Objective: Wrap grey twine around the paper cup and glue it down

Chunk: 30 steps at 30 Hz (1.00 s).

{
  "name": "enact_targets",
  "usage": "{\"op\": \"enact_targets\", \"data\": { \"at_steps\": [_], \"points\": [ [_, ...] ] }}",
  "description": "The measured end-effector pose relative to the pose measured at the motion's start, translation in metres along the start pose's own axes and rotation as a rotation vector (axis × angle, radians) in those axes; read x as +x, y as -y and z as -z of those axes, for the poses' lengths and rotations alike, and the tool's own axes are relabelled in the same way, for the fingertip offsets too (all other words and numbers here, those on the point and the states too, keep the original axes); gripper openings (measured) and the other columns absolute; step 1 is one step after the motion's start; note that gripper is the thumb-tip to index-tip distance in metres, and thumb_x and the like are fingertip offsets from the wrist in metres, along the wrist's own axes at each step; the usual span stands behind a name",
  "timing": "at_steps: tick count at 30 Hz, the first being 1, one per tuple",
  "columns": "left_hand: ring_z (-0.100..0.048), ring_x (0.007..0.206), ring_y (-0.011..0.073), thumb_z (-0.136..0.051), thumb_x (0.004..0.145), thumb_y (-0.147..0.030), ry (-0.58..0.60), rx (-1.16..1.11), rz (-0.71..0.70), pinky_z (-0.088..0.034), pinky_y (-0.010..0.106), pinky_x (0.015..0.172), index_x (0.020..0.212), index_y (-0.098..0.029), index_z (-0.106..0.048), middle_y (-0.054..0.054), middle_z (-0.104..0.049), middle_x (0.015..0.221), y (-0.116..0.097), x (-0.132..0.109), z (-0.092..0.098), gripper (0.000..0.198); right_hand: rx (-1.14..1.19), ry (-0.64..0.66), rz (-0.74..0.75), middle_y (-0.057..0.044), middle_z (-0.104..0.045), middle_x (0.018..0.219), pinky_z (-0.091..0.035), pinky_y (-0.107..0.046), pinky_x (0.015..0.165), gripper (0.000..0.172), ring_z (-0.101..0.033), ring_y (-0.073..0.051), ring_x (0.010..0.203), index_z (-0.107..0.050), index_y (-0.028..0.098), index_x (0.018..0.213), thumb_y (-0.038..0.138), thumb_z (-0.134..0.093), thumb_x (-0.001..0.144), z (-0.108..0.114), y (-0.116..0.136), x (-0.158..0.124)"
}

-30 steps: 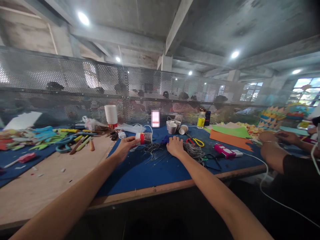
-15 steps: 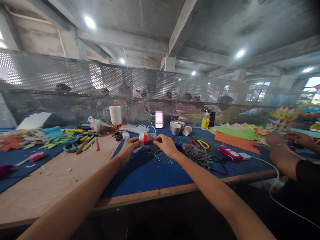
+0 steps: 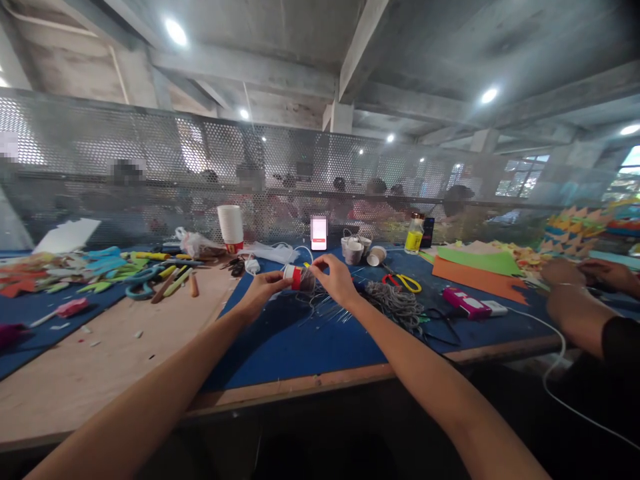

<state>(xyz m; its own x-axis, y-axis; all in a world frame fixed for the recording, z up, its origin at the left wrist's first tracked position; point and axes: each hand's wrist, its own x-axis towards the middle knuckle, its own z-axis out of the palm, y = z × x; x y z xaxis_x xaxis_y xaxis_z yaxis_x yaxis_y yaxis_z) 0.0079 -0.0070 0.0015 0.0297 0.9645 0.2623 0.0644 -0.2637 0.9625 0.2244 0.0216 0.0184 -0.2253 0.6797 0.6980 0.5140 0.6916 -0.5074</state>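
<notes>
At the tips of the left hand [image 3: 263,291], a cup [image 3: 297,278] on its side above the mat [image 3: 295,353], white end gripped between thumb and fingers, red band next, gray cord [image 3: 307,281] around the remainder. At that gray end, the right hand [image 3: 336,280], thumb and fingers bent in toward the cord; no telling whether pinched on a strand or merely close to one. To do this part well, probably: keep the left grip firm enough against rolling yet light enough against denting (thin paper, by the look of it), lay the cord snug and flat, without gaps or overlaps, and press down any stray end before letting go. Below the fingers, loose strands [image 3: 325,310] on the mat; beside the right wrist, a heap of cord [image 3: 393,301], best kept clear of the forearm for fear of snags. Farther out, scissors [image 3: 403,278] with red and yellow handles, small gray cups [image 3: 353,252] with looped handles, another cup [image 3: 373,258] tipped beside them, and a phone [image 3: 319,233] upright near the mesh [image 3: 300,150]. Off to the left, a tall stack of cups [image 3: 230,225] and tools [image 3: 177,285]; off to the right, green and orange sheets [image 3: 480,279], a pink box [image 3: 465,303] and, well apart, a co-worker's hands [image 3: 563,272].
</notes>
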Motion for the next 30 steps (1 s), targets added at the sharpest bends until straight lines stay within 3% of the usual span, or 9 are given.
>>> {"op": "enact_targets", "data": {
  "at_steps": [8,21,30],
  "points": [
    [-0.065,0.077,0.0221,-0.086,0.070,-0.050,0.098,0.057,-0.021,-0.046,0.033,0.079,0.088,-0.015,-0.083,0.006,-0.078,0.082,0.0004,-0.0006,-0.0006,0.039,0.025,-0.051,0.068,-0.002,-0.070,0.090,-0.050,-0.031,0.086,0.008,-0.067,-0.018,0.087,-0.069,0.022,0.087,0.024,-0.068,0.095,-0.0039,0.0004,0.0009],
    [-0.060,0.071,0.0181,-0.085,0.071,-0.042,0.139,0.054,-0.022,-0.043,0.031,0.076,0.075,-0.017,-0.080,0.003,-0.074,0.075,-0.0059,-0.0043,-0.0052,0.026,0.026,-0.064,0.026,-0.001,-0.071,0.088,-0.050,-0.032,0.086,0.009,-0.068,-0.018,0.085,-0.068,0.022,0.086,0.024,-0.067,0.095,-0.0067,-0.0024,0.0012],
    [-0.061,0.073,0.0183,-0.085,0.072,-0.041,0.155,0.051,-0.026,-0.044,0.031,0.078,0.079,-0.018,-0.082,0.003,-0.075,0.077,-0.0031,-0.0030,-0.0042,0.024,0.027,-0.079,0.019,-0.001,-0.071,0.087,-0.049,-0.030,0.083,0.008,-0.067,-0.017,0.082,-0.067,0.021,0.086,0.023,-0.069,0.093,-0.0079,-0.0060,0.0023]
  ]
}}
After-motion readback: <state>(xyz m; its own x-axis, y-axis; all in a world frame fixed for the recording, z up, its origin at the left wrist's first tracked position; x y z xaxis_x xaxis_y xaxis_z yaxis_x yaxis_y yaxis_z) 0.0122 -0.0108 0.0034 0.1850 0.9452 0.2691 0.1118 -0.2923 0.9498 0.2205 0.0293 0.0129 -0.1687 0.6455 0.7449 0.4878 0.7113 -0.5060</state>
